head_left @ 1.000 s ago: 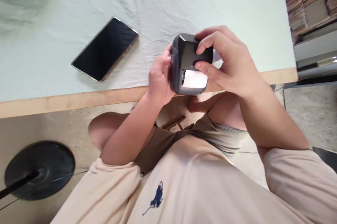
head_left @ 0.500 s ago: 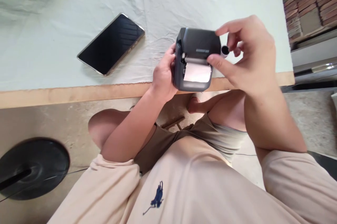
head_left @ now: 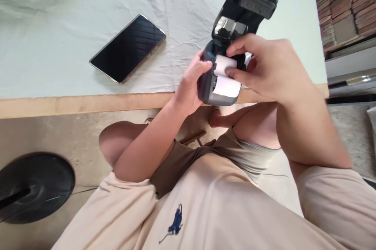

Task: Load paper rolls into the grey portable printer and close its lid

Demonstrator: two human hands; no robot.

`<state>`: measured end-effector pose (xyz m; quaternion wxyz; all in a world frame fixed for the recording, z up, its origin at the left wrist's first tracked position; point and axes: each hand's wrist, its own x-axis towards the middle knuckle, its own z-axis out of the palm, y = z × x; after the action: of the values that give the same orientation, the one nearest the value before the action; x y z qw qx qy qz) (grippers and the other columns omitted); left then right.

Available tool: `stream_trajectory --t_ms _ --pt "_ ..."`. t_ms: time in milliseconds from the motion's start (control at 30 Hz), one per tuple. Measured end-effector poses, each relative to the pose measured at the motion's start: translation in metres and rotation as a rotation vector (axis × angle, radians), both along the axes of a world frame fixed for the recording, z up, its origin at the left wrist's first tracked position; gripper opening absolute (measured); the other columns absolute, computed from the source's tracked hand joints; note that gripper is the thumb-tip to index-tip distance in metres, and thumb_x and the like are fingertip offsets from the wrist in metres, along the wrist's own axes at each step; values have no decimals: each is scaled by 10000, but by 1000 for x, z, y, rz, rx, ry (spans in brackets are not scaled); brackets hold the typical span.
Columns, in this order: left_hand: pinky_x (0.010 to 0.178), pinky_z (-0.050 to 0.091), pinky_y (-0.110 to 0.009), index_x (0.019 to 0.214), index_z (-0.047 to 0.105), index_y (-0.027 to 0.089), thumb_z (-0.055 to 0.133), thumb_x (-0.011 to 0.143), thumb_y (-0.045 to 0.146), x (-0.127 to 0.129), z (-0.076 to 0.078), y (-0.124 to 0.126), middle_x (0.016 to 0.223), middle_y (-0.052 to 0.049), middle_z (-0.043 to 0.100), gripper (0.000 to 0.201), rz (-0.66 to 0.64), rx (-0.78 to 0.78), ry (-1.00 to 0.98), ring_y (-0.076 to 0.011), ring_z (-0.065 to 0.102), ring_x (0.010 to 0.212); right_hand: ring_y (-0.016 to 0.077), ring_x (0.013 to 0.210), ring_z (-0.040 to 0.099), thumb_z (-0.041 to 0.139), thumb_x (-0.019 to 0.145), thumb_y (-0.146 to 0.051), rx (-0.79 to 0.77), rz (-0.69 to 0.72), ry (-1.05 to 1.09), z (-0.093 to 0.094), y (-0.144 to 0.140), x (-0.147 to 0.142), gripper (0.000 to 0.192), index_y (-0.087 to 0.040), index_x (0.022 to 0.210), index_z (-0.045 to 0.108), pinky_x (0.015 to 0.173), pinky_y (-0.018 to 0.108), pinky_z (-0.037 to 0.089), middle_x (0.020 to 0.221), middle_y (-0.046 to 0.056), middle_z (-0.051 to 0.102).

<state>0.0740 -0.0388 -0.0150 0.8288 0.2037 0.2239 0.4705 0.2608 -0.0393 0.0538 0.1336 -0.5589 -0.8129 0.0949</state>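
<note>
My left hand is wrapped round the left side of a small dark label printer, its thumb on the housing's edge. The printer's lid stands swung up, its underside showing. Inside lies a white paper roll, with a strip of paper coming out over the front. My right hand reaches in from the right, thumb and index finger closed about the roll. A small white object is mostly hidden behind those fingers.
A smartphone with a dark screen lies on the pale cloth, left of the printer. The table's wooden edge runs just in front of me. A round black base stands on the floor at left. Stacked bricks are at far right.
The printer's lid has gone from closed to raised, uncovering the paper roll. My right hand has left the lid and moved down into the opening. The printer has shifted slightly right.
</note>
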Motion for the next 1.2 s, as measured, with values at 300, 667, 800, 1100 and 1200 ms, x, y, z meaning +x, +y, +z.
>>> stream_trajectory --t_ms 300,667,800,1100,1200 --pt "677 531 -244 1150 632 216 567 980 186 2 0 -1 880 -3 640 185 -10 -18 20 -171 681 802 244 753 712 824 724 -171 -181 -97 87 23 0 -10 446 -330 1128 728 699 437 535 1002 -13 833" --pt "676 551 -313 1016 706 261 695 894 281 0 -10 6 888 -30 738 123 -23 -43 -9 -254 709 854 155 653 535 868 727 -526 -12 -588 1130 -62 12 84 393 -342 970 621 526 314 441 842 -4 636" --pt "676 575 -324 1024 714 266 739 868 350 1 -13 7 946 -37 786 179 -35 -18 15 -286 752 902 195 923 657 840 857 -513 115 -522 917 -80 18 101 384 -364 1099 583 805 376 610 1114 10 713" --pt "784 614 -361 1024 719 269 775 878 399 -1 -4 5 945 -52 797 203 -29 -27 54 -352 774 1140 291 1195 682 793 893 -414 300 -432 473 -104 17 106 477 -325 1319 599 1085 535 531 1346 94 730" --pt "887 637 -392 1004 706 254 793 881 386 -1 -2 4 1004 -60 797 201 -13 -25 30 -366 760 1200 303 1163 662 679 982 -475 466 -420 468 -95 0 95 396 -336 1343 598 984 529 541 1354 110 676"
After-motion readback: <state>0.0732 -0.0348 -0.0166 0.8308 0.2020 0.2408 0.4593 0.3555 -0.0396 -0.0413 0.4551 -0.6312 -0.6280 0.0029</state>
